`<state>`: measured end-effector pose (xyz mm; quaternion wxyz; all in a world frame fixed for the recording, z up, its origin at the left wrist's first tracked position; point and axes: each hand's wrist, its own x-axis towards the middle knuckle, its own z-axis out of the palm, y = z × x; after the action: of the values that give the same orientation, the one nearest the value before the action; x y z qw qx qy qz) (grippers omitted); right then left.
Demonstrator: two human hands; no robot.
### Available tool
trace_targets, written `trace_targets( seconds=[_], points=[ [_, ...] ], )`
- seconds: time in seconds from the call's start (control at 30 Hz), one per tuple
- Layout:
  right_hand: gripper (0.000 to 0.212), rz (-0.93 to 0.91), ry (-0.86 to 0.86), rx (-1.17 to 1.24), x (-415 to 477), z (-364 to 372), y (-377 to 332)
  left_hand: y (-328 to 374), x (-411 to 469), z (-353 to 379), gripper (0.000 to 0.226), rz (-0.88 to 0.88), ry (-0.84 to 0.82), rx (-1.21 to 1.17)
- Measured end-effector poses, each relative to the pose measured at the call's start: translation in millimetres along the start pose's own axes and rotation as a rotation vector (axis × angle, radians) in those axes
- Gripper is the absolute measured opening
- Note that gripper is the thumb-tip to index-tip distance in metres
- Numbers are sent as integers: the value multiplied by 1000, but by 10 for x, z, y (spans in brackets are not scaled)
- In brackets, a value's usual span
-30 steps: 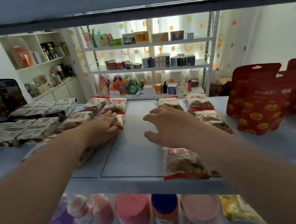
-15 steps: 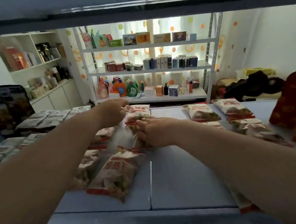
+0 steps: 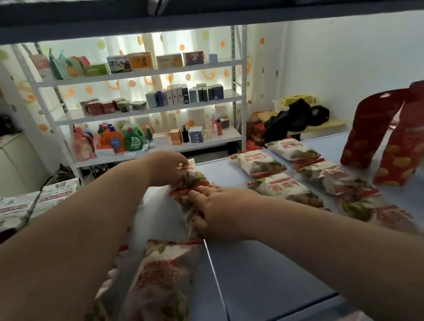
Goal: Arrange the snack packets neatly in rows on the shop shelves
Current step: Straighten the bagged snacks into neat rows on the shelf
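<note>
Nearest the shelf [image 3: 264, 276] edge one snack packet [image 3: 153, 287] lies flat; beyond, the right grip [image 3: 219, 214] clasps the middle packet [image 3: 188, 208] and the left grip [image 3: 168, 167] pinches the far packet [image 3: 194, 175]. Tugging both could skew the row.

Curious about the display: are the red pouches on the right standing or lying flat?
Standing, leaning somewhat. The red pouches rest on their bottom edges on the shelf, tops raised; the white snack packets beside them lie flat.
</note>
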<state>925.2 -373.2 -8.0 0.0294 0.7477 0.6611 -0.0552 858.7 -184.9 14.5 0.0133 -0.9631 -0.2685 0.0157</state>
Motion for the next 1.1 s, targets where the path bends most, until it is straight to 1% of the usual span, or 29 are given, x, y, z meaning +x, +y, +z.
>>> trace_targets(
  seconds=[0.17,0.3,0.4,0.5,0.6,0.9,1.1],
  points=[
    [64,23,73,-48,-232,10,112,214,198,27,47,92,21,-21],
    [64,112,58,-60,-313,52,161,352,307,76,41,162,62,-11],
    [61,166,77,-34,-341,49,205,407,328,112,43,175,94,-24],
    [59,210,86,-6,-349,35,225,421,324,129,39,183,78,-9],
    [58,219,97,-34,-359,54,218,432,291,141,36,178,63,-32],
    [51,174,146,6,-407,103,181,495,182,117,45,85,39,7],
    [49,140,155,-15,-452,72,127,459,80,127,50,29,36,3]
  ],
)
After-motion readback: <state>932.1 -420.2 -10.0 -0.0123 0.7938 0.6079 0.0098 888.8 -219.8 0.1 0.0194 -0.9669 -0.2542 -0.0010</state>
